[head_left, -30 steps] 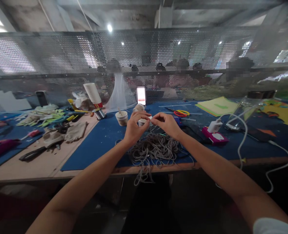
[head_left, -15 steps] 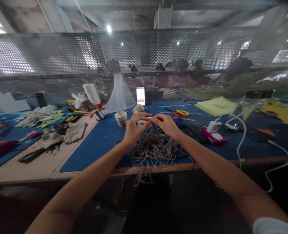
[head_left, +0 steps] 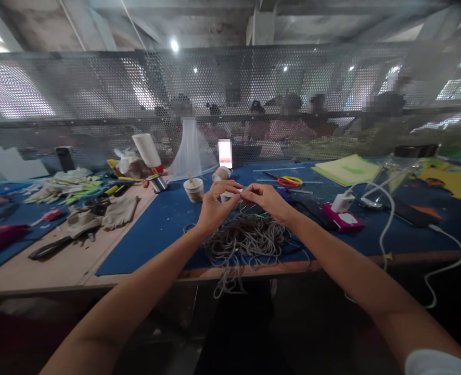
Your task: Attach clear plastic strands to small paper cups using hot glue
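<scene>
My left hand (head_left: 218, 204) and my right hand (head_left: 265, 199) meet fingertip to fingertip above the blue table mat. Each pinches with thumb and forefinger around something small and pale, too tiny to name. Below them lies a tangled heap of grey cord (head_left: 246, 239), with loops hanging over the table's front edge. A paper cup (head_left: 194, 191) with a stick in it stands left of my left hand. Another cup (head_left: 221, 174) leans just behind my fingers, and a third container behind them is mostly hidden.
Scissors (head_left: 290, 181) with red and yellow handles lie behind my right hand. A magenta device with a white plug (head_left: 343, 202) and a glass jar (head_left: 394, 174) stand to the right. Stacked paper cups (head_left: 148, 151), a tin and gloves (head_left: 119, 212) are at left. Perforated mesh (head_left: 109, 104) closes off the back.
My right fingertips have shifted very slightly to the right, and a little more of the pale bit shows between the hands. Everything else on the table stays put.
</scene>
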`<state>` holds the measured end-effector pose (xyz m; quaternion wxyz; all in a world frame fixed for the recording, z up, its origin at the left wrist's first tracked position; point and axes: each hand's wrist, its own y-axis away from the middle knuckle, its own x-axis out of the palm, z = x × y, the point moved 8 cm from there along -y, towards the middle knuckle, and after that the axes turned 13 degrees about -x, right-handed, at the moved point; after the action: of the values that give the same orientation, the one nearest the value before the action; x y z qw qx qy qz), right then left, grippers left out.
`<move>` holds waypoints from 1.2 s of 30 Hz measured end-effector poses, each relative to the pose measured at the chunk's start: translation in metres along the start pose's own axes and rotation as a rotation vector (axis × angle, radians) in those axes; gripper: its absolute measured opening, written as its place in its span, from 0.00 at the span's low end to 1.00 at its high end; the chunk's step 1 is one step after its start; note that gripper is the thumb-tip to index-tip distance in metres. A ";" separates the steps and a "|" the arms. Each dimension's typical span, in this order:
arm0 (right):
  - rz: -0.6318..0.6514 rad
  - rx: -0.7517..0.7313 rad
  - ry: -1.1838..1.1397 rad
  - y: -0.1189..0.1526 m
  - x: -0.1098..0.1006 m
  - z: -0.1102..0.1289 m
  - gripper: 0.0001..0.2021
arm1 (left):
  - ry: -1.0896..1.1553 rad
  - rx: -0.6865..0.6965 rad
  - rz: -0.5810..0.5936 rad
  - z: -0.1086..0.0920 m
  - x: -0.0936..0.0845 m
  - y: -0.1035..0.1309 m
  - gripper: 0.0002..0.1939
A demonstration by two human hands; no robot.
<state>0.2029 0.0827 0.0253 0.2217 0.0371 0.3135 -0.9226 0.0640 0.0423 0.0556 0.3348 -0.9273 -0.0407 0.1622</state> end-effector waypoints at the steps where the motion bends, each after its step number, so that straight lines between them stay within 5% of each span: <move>1: 0.001 0.008 -0.021 0.000 0.001 -0.001 0.17 | 0.011 -0.011 -0.009 0.002 -0.001 0.000 0.02; 18: -0.022 -0.067 0.188 -0.002 -0.010 0.002 0.16 | -0.054 0.008 0.017 0.000 0.001 -0.002 0.03; 36: 0.003 0.027 -0.054 0.001 0.001 -0.003 0.16 | -0.025 -0.022 0.000 0.001 -0.001 -0.001 0.03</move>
<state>0.2025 0.0831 0.0223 0.2310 0.0159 0.2947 -0.9271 0.0626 0.0432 0.0559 0.3241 -0.9289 -0.0463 0.1732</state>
